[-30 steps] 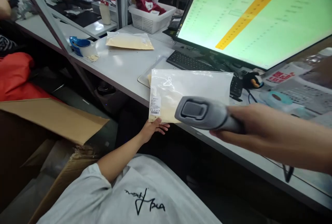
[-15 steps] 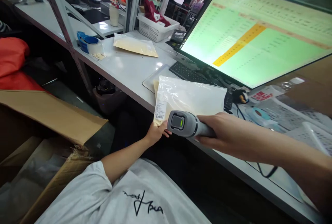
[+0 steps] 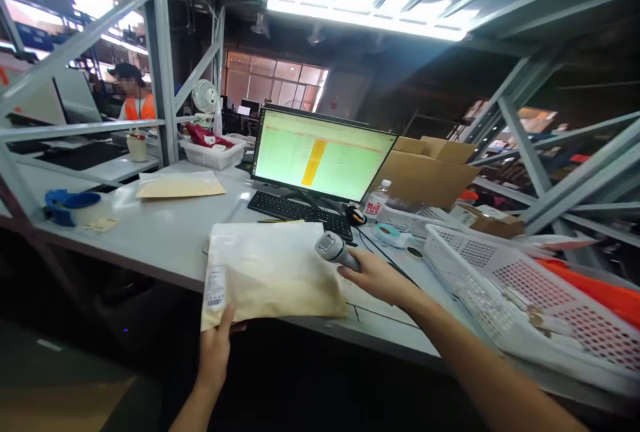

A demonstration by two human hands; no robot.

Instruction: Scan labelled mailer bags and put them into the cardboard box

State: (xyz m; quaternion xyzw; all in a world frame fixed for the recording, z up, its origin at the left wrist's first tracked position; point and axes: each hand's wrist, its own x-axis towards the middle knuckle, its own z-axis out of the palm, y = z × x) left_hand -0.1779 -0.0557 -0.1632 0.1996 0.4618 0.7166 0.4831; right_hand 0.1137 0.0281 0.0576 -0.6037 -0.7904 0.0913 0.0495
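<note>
My left hand pinches the lower left corner of a cream plastic-wrapped packet, thumb on top. A white barcode label is stuck on the packet's left side. The packet is held at the desk's front edge, tilted towards me. My right hand is closed round the handle of a grey barcode scanner, whose head is over the packet's upper right part. Behind the packet are a black keyboard and a lit monitor showing a table with an orange column.
Another flat packet lies on the desk's left, near a blue tape dispenser. A white basket stands behind. At right are a bottle, a tape roll and a large white basket. A person is at the far left.
My view has lifted and swung right, bringing the whole monitor and right-hand basket into sight. The scanner has moved from beside the label to the packet's upper right. Both hands keep their hold.
</note>
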